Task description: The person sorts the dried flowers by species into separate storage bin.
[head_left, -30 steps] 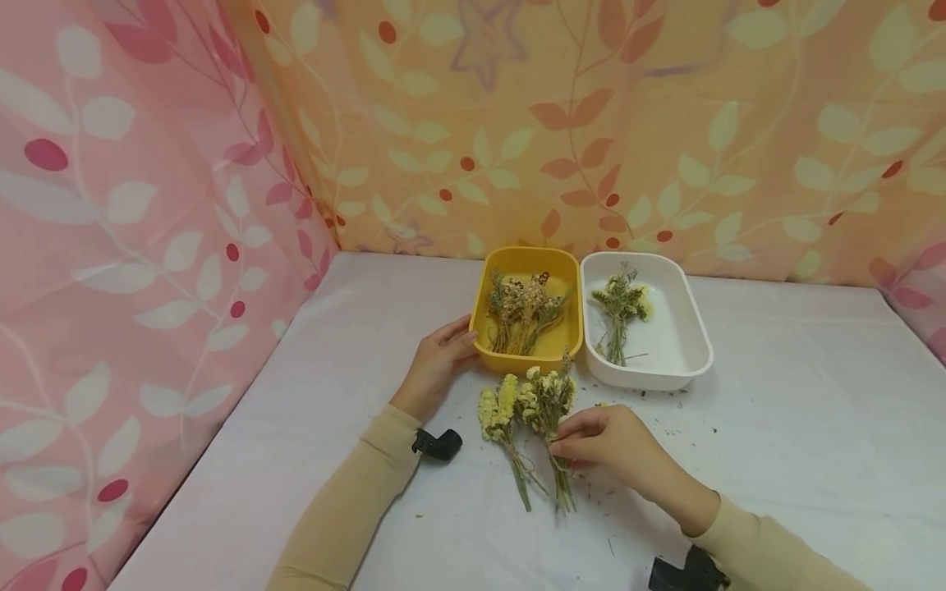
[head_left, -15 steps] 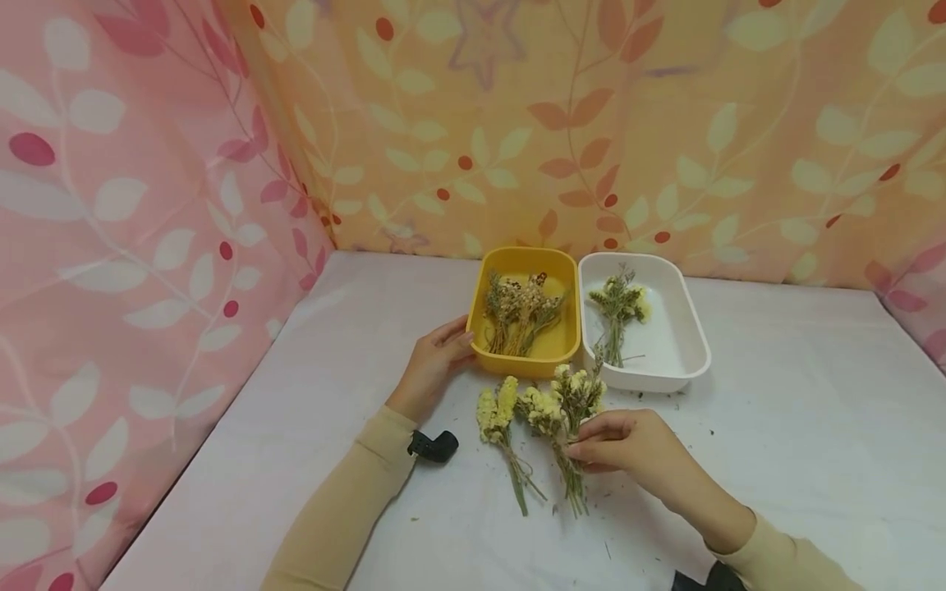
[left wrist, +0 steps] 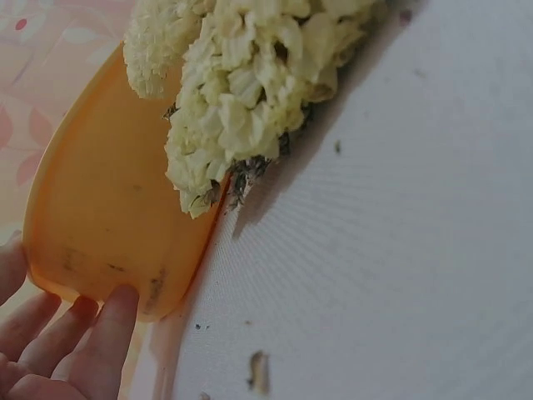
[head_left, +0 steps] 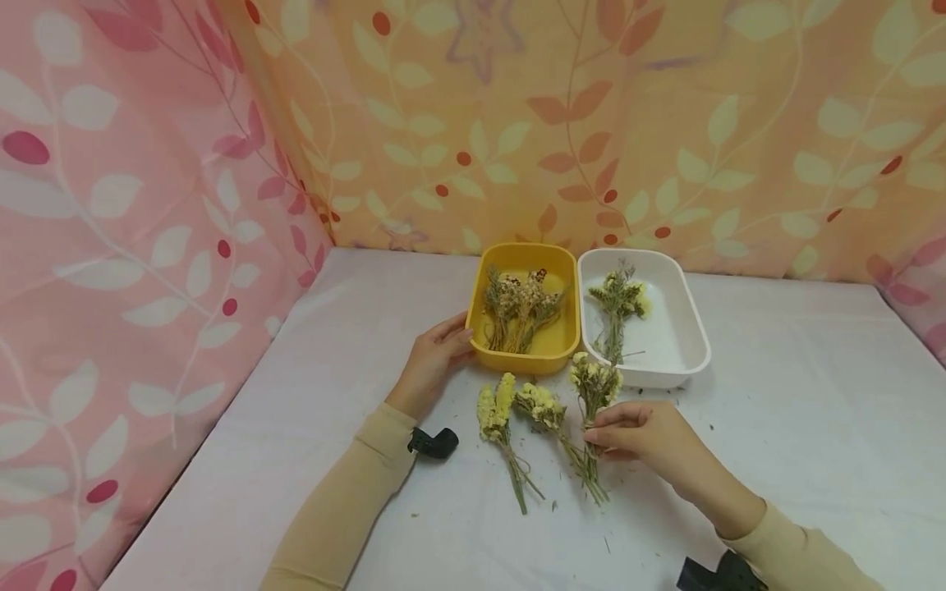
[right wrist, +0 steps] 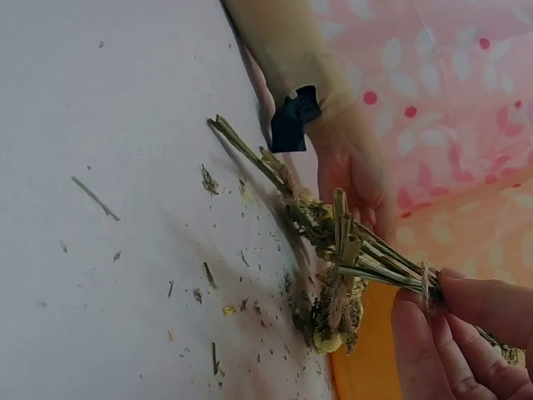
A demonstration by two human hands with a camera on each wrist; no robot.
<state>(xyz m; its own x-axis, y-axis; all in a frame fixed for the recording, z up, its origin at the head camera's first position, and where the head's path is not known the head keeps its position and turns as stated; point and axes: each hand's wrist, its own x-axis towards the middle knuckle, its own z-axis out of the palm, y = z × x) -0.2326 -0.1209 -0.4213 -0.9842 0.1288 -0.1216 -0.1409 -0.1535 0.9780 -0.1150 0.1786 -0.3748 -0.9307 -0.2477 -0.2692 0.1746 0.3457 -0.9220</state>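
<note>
My right hand pinches a small bunch of dried flowers by its tied stems, just in front of the trays. In the right wrist view, thumb and fingers meet at the twine round the stems. Next to it, a second pale yellow bunch lies on the table, its stems crossing behind the held ones. Further left lies a third yellow bunch. My left hand rests against the near left corner of a yellow tray, its fingers fairly straight along the wall, as the left wrist view shows.
A white tray stands right beside the yellow one, with a dried bunch inside. Several dried bunches lie in the yellow tray. Plant crumbs dot the white tabletop. Patterned cloth walls enclose the back and left.
My right hand has moved right with its bunch, drawing it apart from the middle yellow bunch, which stays on the table. The left hand keeps its place at the yellow tray.
</note>
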